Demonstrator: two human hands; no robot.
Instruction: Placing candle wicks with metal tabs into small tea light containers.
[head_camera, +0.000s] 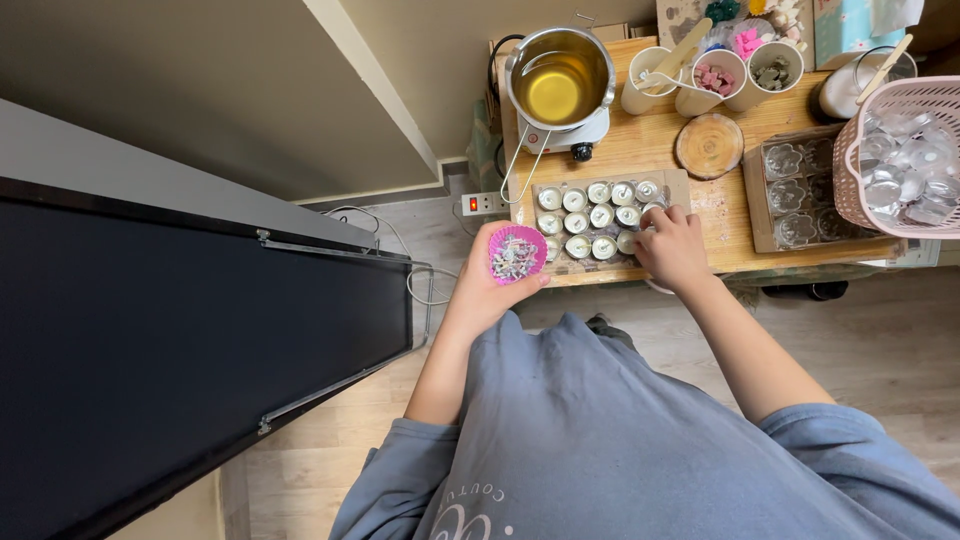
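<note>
A low wooden table (735, 215) holds a flat tray of small round white candle cups (598, 218). The right hand (672, 245) pinches together at the tray's right edge, seemingly placing something small. Left of the tray, the left hand (490, 285) cups a pink paper cup of tiny bits (516, 254). Behind the tray sits a metal pot of yellow liquid (558, 82).

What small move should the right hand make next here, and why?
Probably lift the right hand back toward the pink cup that the left hand holds, to pick up another small piece. The right hand's fingertips rest at the near right end of the tray of small round cups, and the pink cup looks well filled.
</note>
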